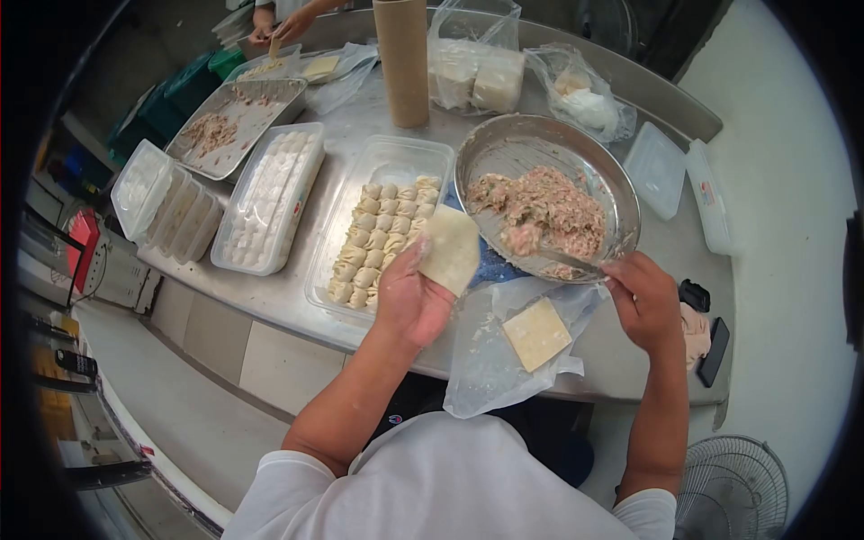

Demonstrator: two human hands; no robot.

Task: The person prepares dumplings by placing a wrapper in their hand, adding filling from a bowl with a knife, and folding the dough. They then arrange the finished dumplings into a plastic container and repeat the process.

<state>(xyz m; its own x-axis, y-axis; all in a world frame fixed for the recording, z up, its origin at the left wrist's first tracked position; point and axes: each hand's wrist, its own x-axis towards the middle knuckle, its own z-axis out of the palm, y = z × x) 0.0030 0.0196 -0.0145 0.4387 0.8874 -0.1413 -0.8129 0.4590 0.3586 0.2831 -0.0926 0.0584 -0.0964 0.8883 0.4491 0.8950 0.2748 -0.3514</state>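
Observation:
A square dumpling wrapper [453, 250] rests across the fingers of my left hand [414, 304], with the thumb on its edge. My right hand [643, 295] grips the handle of a flat metal utensil [576, 262]; meat covers its far end, so its exact kind is hidden. That end is inside a round metal bowl [625, 184] of minced meat filling [549, 202]. Between my forearms a stack of wrappers [537, 335] lies on a plastic bag [477, 364]. Left of my left hand, rows of folded dumplings [376, 236] sit in a clear plastic container [409, 151].
Filled containers [274, 193] and a metal tray [238, 148] with meat stand left. A cardboard tube [402, 63] and bagged goods [477, 76] are behind. Lids [655, 171] and a phone [714, 353] lie right. Another person's hands [279, 27] work at the far left.

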